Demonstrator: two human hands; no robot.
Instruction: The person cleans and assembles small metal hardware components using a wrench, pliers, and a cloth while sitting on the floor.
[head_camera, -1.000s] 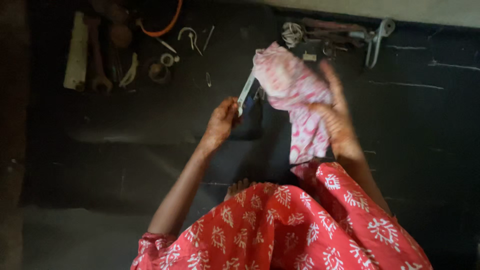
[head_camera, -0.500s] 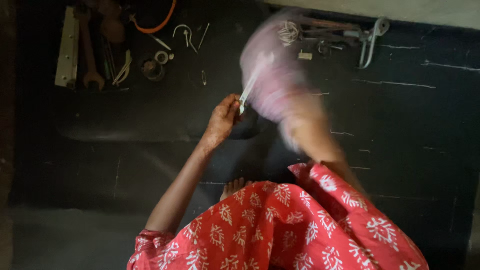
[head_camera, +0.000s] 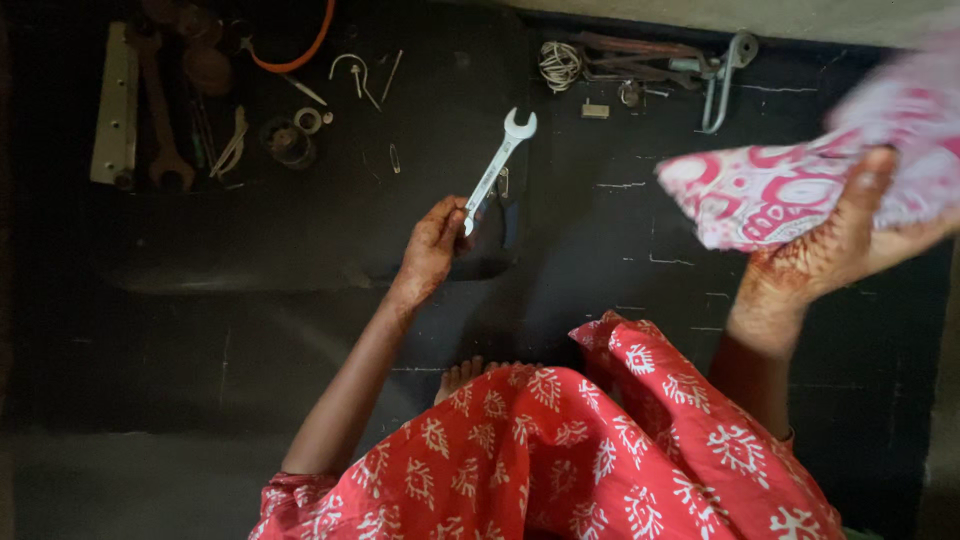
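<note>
One head cam, looking straight down, close, at dark floor (head_camera: 200, 330).

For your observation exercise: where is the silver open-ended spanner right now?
In the head view, the spanner sits centre-left, held by the left hand, its open end pointing up, above the dark floor.

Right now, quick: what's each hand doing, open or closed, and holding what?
Left hand: closed on the silver wrench, open end up.
Right hand: closed on the pink-and-white patterned cloth, raised to the side.
</note>
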